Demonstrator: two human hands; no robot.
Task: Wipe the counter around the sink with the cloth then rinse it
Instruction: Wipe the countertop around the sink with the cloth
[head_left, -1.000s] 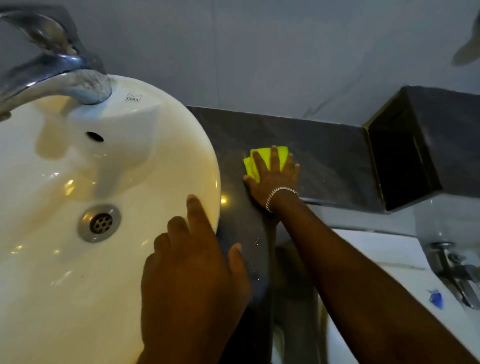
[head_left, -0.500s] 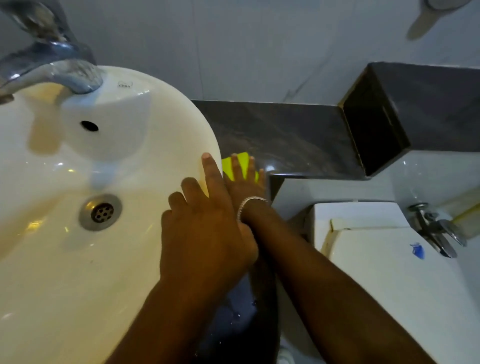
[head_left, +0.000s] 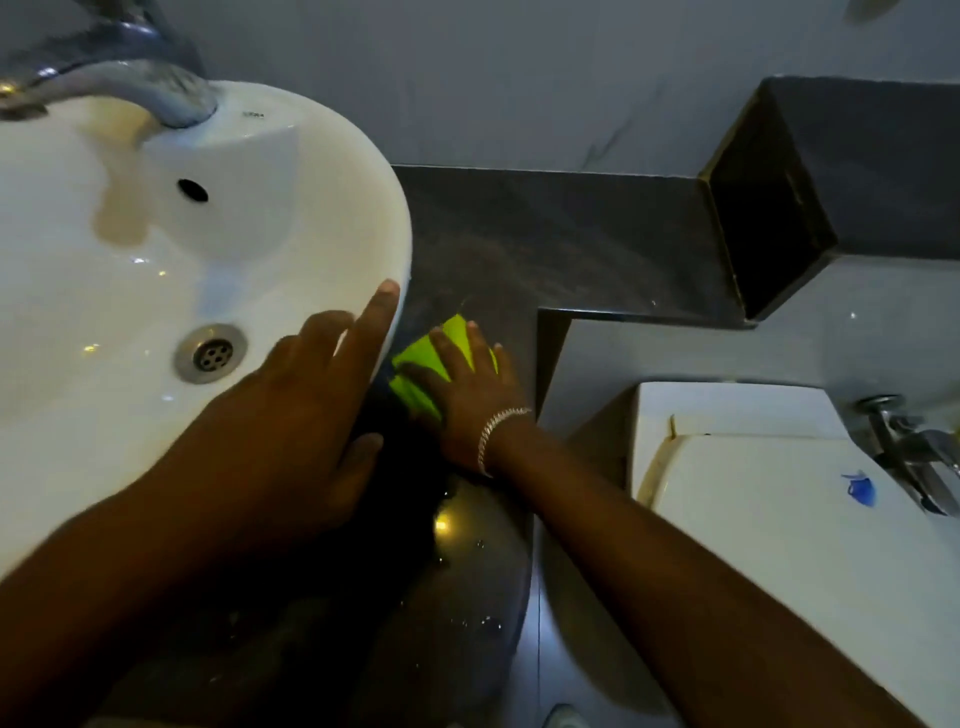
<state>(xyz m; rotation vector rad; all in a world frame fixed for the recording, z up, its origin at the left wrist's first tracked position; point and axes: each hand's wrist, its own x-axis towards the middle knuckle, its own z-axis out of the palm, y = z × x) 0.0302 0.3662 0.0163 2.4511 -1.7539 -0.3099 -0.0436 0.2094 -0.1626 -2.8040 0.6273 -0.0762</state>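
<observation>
A yellow-green cloth (head_left: 422, 367) lies flat on the dark stone counter (head_left: 561, 249), just right of the white sink (head_left: 156, 270). My right hand (head_left: 467, 400), with a silver bracelet at the wrist, presses down on the cloth with fingers spread; part of the cloth is hidden under the palm. My left hand (head_left: 306, 405) rests open on the sink's right rim, fingers apart, holding nothing. The two hands are close side by side.
A chrome tap (head_left: 119, 83) hangs over the sink's back, and a drain (head_left: 210, 354) sits in the bowl. A dark raised box (head_left: 769, 208) stands at the counter's right end. A white toilet tank (head_left: 779, 493) and a metal valve (head_left: 909, 452) are lower right. Water drops lie on the near counter.
My right hand has slid the cloth along the counter beside the sink, from further back toward me. My left hand stays on the sink rim.
</observation>
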